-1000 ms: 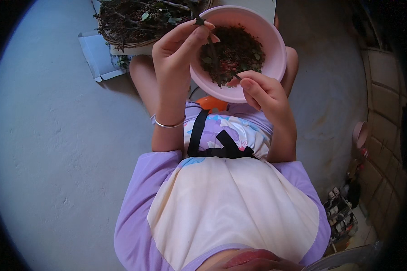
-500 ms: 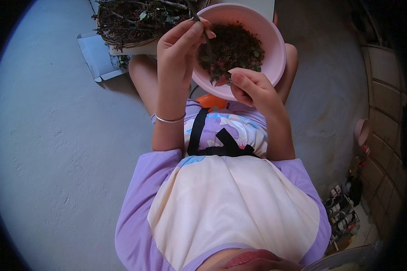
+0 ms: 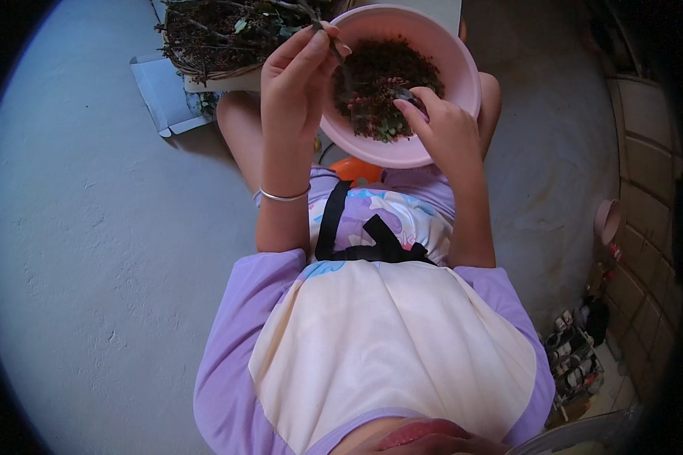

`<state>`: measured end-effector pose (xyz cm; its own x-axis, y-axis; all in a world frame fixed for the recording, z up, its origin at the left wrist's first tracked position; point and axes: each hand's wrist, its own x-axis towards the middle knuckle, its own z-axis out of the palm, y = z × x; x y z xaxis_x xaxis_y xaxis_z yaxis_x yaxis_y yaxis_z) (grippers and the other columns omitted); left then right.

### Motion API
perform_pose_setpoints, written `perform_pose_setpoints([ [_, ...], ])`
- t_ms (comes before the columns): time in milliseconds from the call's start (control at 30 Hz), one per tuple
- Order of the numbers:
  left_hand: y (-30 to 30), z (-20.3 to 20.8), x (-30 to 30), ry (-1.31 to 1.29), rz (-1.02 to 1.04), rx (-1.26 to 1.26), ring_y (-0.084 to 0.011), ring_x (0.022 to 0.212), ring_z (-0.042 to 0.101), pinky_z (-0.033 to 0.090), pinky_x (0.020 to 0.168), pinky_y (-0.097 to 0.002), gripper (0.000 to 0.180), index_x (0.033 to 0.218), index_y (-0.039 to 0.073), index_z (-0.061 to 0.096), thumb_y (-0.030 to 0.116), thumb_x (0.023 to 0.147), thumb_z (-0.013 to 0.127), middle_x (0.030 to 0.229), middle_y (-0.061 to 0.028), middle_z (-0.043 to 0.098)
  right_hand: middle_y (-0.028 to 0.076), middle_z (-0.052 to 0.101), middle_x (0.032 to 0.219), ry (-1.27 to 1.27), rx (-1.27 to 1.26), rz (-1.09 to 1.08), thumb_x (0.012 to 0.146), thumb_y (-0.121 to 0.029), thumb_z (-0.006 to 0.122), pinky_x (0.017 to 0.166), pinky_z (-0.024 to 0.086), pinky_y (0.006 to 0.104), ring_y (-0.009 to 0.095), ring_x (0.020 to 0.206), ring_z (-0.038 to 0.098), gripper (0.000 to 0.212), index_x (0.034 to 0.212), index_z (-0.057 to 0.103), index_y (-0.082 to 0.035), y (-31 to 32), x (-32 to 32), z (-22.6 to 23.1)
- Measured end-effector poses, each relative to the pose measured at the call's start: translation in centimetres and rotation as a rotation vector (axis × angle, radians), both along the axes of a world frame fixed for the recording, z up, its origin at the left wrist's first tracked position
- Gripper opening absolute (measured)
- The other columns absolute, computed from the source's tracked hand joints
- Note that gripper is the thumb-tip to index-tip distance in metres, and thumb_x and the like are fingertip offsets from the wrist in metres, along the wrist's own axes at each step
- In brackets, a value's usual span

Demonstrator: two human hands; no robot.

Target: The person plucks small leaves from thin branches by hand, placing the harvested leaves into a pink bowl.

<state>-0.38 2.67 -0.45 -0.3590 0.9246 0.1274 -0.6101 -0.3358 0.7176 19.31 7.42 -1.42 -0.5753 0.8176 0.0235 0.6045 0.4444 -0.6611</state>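
We had a dark stem [image 3: 338,54] pinched in our left hand [image 3: 292,72], lower end past the grip over the pink basin [image 3: 463,72], right hand [image 3: 449,125] clutching a dark item [image 3: 408,97], kind unclear.

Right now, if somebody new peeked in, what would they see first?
Probably the big pink basin at the person's knees, with dark plant bits inside. At its left side the left hand pinches a dark stem, and the right hand is over the basin. A basket heaped with twigs sits at the upper left.
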Motion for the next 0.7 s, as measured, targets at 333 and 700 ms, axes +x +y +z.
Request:
perform_pose_setpoints([
  [333, 0.2, -0.3, 0.1, -0.036, -0.108, 0.169, -0.0174, 0.084, 0.053, 0.041, 0.082, -0.0306, 0.016, 0.098, -0.002, 0.056, 0.009, 0.091, 0.046, 0.086, -0.0078, 0.057, 0.018, 0.064, 0.077, -0.359, 0.098, -0.041, 0.085, -0.035, 0.056, 0.066, 0.047, 0.0411, 0.033, 0.073, 0.062, 0.032, 0.094, 0.062, -0.005, 1.8, 0.6, -1.5],
  [700, 0.0, -0.2, 1.3, 0.142, -0.055, 0.003, -0.0149, 0.078, 0.06, 0.047, 0.075, -0.0265, 0.016, 0.096, -0.005, 0.059, 0.007, 0.09, 0.052, 0.084, -0.0087, 0.061, 0.015, 0.065, 0.085, 0.054, 0.15, 0.054, 0.079, -0.026, 0.066, 0.066, 0.051, 0.0361, 0.028, 0.073, 0.064, 0.031, 0.102, 0.06, -0.006, 0.6, 0.4, 1.1],
])
